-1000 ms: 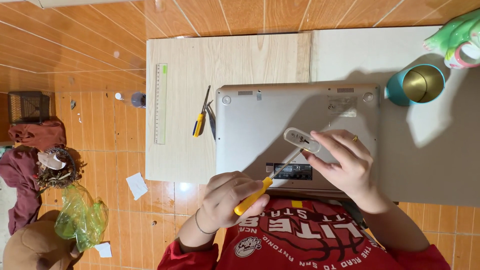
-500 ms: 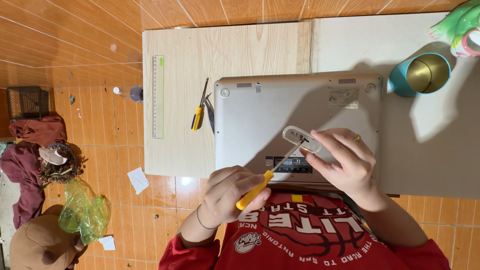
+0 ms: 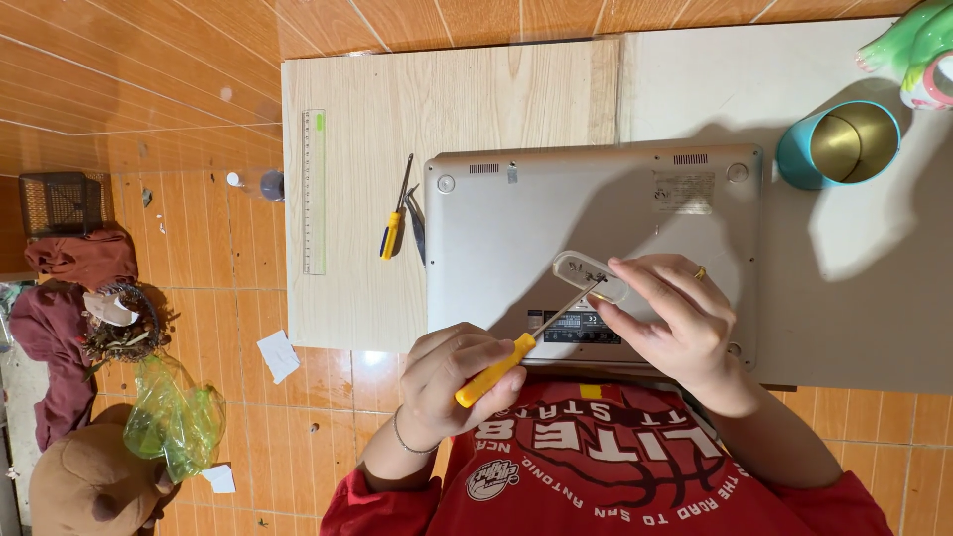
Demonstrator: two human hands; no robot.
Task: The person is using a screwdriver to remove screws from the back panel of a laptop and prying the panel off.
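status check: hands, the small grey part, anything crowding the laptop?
Left hand grips yellow-handled screwdriver, tip at small grey part. Right hand pinches that part above upturned laptop. Second screwdriver and teal cup lie clear of it.

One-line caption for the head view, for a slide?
Left hand drives a yellow-handled screwdriver into a small grey device held by the right hand above an upturned laptop.

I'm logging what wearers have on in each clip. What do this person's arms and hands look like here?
Both hands are bare, no gloves. The left hand has a thin bracelet at the wrist; the right hand wears a ring on one finger. Red sleeves of a printed red shirt reach the elbows; the forearms are uncovered.
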